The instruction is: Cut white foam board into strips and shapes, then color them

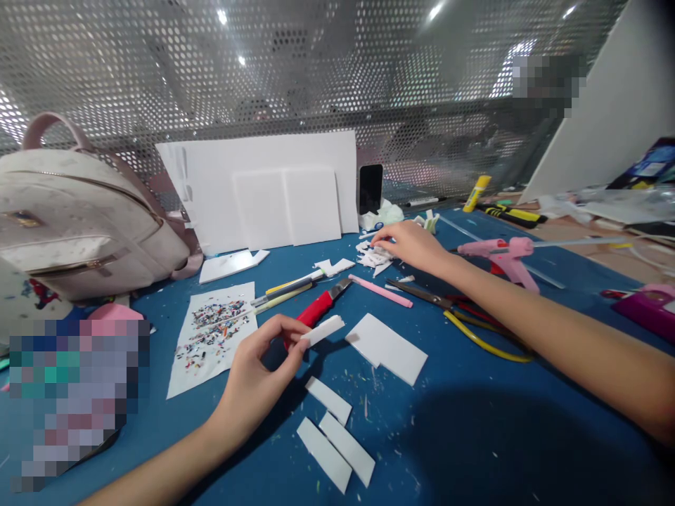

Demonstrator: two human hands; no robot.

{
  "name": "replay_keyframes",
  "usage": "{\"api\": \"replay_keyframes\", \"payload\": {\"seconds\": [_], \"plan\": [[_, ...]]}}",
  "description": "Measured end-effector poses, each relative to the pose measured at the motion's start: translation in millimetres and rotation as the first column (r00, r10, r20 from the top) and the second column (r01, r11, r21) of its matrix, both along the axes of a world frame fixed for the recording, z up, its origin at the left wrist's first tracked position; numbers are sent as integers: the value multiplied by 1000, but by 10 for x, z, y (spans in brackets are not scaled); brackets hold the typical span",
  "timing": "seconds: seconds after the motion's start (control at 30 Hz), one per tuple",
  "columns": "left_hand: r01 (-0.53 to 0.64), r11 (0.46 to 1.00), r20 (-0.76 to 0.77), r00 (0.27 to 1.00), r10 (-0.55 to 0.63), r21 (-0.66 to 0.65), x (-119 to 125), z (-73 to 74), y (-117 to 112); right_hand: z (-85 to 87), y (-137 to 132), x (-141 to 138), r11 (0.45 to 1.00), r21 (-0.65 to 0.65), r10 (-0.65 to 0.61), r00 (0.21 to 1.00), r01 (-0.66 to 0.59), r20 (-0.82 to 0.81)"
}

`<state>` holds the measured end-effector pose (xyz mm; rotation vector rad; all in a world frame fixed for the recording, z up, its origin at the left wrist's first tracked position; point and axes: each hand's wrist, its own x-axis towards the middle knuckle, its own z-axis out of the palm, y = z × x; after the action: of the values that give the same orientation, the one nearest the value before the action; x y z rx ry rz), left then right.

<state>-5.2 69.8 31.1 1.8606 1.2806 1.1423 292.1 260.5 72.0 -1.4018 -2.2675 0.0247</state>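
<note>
pinching one white strip (325, 330) in left hand (249, 383), with three pieces (323, 455) at six o'clock. can't tell grip of right hand (415, 244).

Bright spots (435, 11) shine on the grey metal wall with round holes (316, 77). A big, soft shadow (490, 443) darkens the flat blue tabletop (448, 371). Blocky squares (79, 400) hide two patches.

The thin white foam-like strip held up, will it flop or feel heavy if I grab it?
The strip seems stiff, sticking out straight from the left grip. It's probably light, since just a pinch holds it. Its flat shape suggests it wouldn't roll.
</note>
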Motion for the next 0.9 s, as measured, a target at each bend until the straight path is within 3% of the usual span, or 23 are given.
{"api": "replay_keyframes", "payload": {"seconds": [0.37,0.53,0.7,0.8,0.9], "plan": [[165,984,-266,953,-142,67,58,24,13,138,-148,-116,998,65,-23,998,20,50],[265,957,-319,923,-216,121,-12,98,35,206,-363,-308,994,47,96,995,-97,23],[501,865,-451,777,-440,18,-64,206,75,286,-663,-516,966,4,257,966,-257,-1],[518,855,-479,743,-467,-30,-61,243,76,290,-767,-578,950,-24,311,950,-311,-23],[499,865,-451,762,-464,-48,-52,285,71,289,-825,-608,936,-56,344,937,-348,-61]]}}
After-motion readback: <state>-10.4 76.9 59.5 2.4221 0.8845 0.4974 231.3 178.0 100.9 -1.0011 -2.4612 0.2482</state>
